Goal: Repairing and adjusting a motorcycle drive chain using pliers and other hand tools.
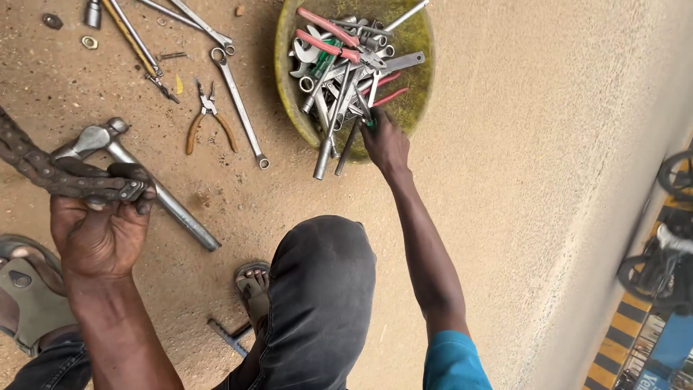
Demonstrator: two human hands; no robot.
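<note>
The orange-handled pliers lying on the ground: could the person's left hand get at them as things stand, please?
Probably not freely: the left hand is closed on a chain, though nothing covers the orange-handled pliers.

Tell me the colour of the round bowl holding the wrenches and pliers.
Yellow-green, worn and dirty; the round tool bowl shows best in the head view, where the right hand reaches in.

- No packages, labels or screens show among the tools on the floor.
- At the lower right corner, a blue sign or panel [671, 347] stands beside yellow-and-black striped edging [613, 347]; its surface is too blurred to read.
</note>
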